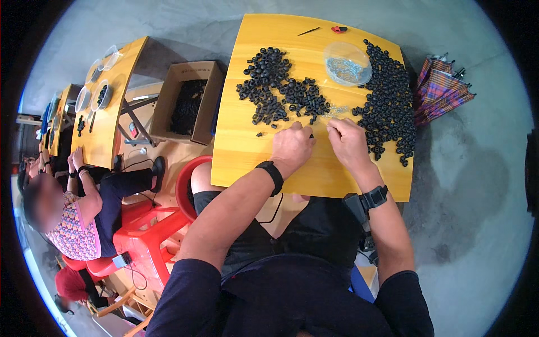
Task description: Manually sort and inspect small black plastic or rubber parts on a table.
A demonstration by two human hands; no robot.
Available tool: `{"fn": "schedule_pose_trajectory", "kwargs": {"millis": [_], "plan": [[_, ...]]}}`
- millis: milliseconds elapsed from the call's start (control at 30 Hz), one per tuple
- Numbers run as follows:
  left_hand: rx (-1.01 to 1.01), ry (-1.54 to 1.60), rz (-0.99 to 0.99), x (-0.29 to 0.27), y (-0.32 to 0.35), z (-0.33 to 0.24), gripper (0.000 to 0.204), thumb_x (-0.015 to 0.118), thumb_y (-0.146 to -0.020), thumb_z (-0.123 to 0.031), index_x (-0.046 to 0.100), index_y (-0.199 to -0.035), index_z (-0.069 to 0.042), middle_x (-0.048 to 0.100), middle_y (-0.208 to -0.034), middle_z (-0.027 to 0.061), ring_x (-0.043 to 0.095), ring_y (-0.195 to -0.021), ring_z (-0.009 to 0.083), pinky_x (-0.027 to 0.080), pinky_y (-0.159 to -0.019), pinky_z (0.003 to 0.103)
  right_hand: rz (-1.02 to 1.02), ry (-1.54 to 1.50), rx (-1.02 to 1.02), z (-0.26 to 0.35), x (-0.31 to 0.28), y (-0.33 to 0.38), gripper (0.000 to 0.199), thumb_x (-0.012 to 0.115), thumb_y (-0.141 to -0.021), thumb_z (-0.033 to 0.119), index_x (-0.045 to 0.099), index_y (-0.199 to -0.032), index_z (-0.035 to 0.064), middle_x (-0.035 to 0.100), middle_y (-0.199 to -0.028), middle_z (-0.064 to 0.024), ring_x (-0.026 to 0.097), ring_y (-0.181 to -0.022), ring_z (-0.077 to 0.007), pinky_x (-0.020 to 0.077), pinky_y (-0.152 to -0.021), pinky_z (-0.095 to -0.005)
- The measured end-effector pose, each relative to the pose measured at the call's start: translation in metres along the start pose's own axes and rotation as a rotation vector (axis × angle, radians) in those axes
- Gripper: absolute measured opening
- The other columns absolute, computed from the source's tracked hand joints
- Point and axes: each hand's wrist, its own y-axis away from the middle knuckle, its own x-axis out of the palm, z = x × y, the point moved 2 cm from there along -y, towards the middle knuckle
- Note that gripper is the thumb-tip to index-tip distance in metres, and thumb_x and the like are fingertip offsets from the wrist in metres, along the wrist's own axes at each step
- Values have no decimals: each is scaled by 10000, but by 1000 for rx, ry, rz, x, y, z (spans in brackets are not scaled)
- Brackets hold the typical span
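Note:
My left hand (pixel 293 147) is closed over the wooden table (pixel 247 163), and the end of a small black cylindrical part (pixel 311 136) shows at its fingertips. Just to the right, my right hand (pixel 349 143) is pinched, thumb against fingers; whatever it holds is too small or hidden. Beyond the hands lie loose piles of short black hollow parts (pixel 269 70), with a wider spread of similar black parts (pixel 387 95) along the right side. Small shiny silver bits (pixel 337 110) lie between the piles. More of them fill the bottom of a clear round tub (pixel 347 72).
A thin dark tool (pixel 309 31) and a small red-and-black object (pixel 339 29) lie at the table's far edge. Left of it stand a cardboard box (pixel 210 101) of black parts and a red basin (pixel 182 188). A plaid umbrella (pixel 443 90) is at right; a seated person (pixel 78 219) works at left.

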Motion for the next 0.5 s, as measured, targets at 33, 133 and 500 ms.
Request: {"fn": "schedule_pose_trajectory", "kwargs": {"millis": [33, 133, 500], "plan": [[15, 29, -30, -2, 2, 1, 191, 672, -761, -225, 664, -824, -45, 628, -837, 168, 619, -715, 353, 512, -662, 431, -6, -20, 6, 2, -1, 1, 83, 600, -837, 57, 634, -879, -6, 623, -757, -147, 618, -658, -279, 492, -605, -368], [120, 264, -168, -14, 12, 1, 192, 692, -787, -159, 679, -928, -29, 645, -830, 119, 617, -607, 272, 515, -583, 362, 51, -435, 415, 10, -2, 13, 95, 582, -875, 57, 632, -891, -23, 639, -745, -84, 621, -586, -153, 486, -523, -289], [-311, 1240, -74, -70, 76, -27, 227, 649, -847, 15, 632, -1073, 28, 624, -894, 40, 554, -583, 59, 469, -492, 190, -1, -860, 500, 70, -19, 43, 114, 565, -901, 30, 628, -949, -52, 631, -777, -63, 616, -622, -110, 516, -533, -230]]}}
